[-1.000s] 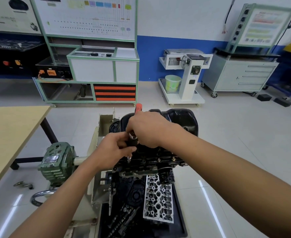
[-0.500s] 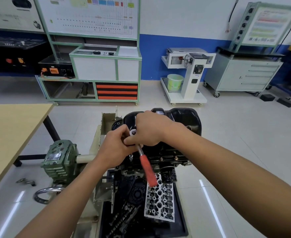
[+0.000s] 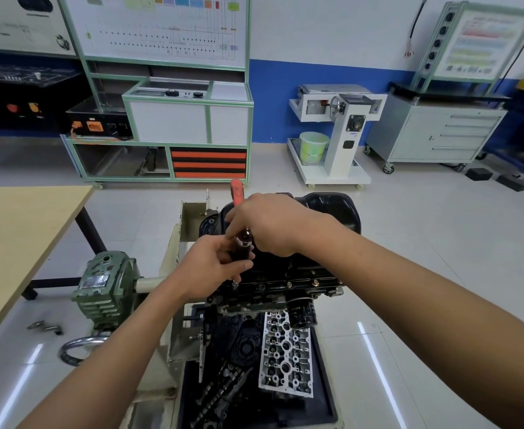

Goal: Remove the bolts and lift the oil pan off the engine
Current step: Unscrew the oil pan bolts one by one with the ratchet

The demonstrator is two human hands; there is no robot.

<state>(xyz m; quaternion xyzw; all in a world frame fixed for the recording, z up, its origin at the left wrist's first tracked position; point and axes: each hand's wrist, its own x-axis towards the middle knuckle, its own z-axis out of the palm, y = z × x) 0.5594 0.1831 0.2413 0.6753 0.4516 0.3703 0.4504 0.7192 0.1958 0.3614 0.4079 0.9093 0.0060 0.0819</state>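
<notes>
The black oil pan sits on top of the upturned engine, which is held on a stand. Several bolts show along the pan's near flange. My left hand grips the dark socket extension that stands on a bolt at the flange's left end. My right hand holds the ratchet at its head; the ratchet's red handle points away from me, past my fingers. My hands hide the pan's near left part.
A cylinder head and dark engine parts lie in the black tray below the engine. The green gearbox of the stand is at the left, a wooden table beyond it. Small metal pieces lie on the floor.
The ratchet's red handle swung from pointing toward me back to pointing away. Both hands kept their hold at the same bolt.
</notes>
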